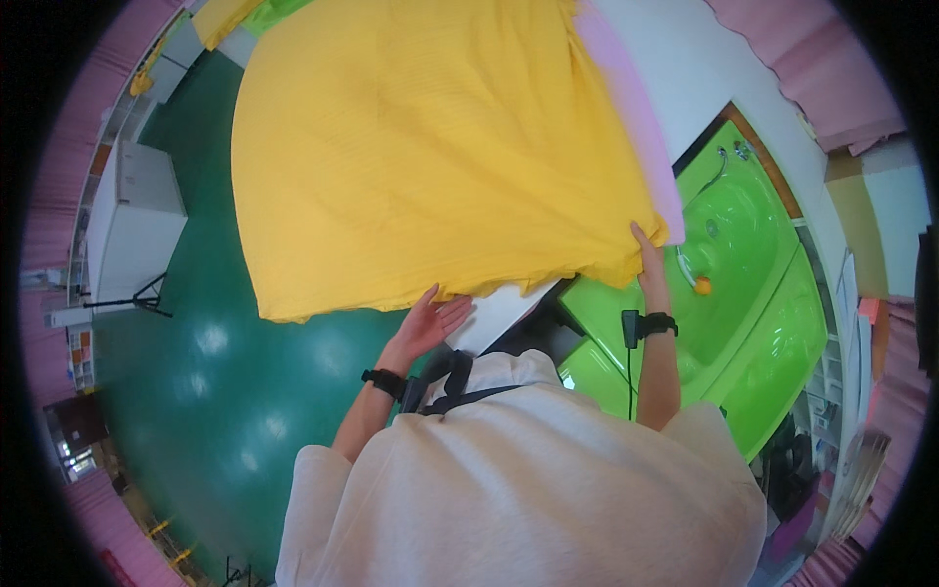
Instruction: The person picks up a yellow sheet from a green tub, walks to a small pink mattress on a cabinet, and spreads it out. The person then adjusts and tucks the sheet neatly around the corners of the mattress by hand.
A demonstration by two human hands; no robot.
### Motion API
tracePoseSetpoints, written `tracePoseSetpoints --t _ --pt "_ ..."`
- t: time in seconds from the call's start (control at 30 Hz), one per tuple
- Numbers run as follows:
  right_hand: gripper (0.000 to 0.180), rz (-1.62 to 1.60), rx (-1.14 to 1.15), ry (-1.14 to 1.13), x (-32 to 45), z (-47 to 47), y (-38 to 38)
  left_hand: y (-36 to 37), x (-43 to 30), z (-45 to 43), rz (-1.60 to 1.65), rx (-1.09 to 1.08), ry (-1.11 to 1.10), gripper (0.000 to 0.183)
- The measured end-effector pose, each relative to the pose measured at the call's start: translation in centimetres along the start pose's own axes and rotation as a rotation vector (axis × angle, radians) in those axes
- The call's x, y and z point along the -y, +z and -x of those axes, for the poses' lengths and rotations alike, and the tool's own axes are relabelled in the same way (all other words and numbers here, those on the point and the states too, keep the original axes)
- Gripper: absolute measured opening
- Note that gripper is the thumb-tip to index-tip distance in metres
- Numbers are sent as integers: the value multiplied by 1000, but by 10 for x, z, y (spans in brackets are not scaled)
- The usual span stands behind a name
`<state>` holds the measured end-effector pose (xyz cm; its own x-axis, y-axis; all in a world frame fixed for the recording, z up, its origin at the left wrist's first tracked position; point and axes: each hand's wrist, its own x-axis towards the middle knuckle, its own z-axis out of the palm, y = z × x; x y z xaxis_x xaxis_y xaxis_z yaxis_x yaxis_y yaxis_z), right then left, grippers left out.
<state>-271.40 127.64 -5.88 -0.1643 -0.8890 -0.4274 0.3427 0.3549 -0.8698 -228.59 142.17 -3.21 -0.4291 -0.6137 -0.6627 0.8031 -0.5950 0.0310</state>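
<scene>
A large yellow cloth sheet lies spread over a raised surface, with wrinkles on its right side and its near edge hanging unevenly. My right hand grips the sheet's near right corner, where the cloth bunches up. At the near edge, left of centre, my left hand has its palm turned up and its fingers apart, close below the hem; its fingertips meet or nearly meet the cloth. A pink-purple cloth or pad shows from under the sheet along the right. Both wrists wear black straps with small devices.
A glossy green basin with a tap, a hose and an orange ball-like piece stands at the right. A white panel corner shows below the sheet. Green floor extends at left, with a white cabinet and a black stand.
</scene>
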Motion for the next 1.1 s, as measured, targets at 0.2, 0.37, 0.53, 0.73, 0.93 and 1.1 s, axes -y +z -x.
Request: tracePoseSetpoints --t 0.2,0.37,0.53,0.73,0.93,1.1 --pt "44 853 -426 -492 -24 -51 -61 2 27 -72 -264 -203 193 42" --pt "46 1202 -622 -810 -13 -50 -55 20 33 -68 -237 -251 397 38" --pt "44 734 -439 -470 -21 -13 -5 -19 -7 -52 -215 -341 520 40" --pt "42 383 -135 -198 -34 80 79 -48 -83 -9 -141 -521 657 44" --pt "48 1258 -283 -512 -56 110 99 -90 -112 -16 -206 -559 800 28" --pt "44 955 -296 -505 -75 77 72 -85 -104 -16 -313 -418 894 43"
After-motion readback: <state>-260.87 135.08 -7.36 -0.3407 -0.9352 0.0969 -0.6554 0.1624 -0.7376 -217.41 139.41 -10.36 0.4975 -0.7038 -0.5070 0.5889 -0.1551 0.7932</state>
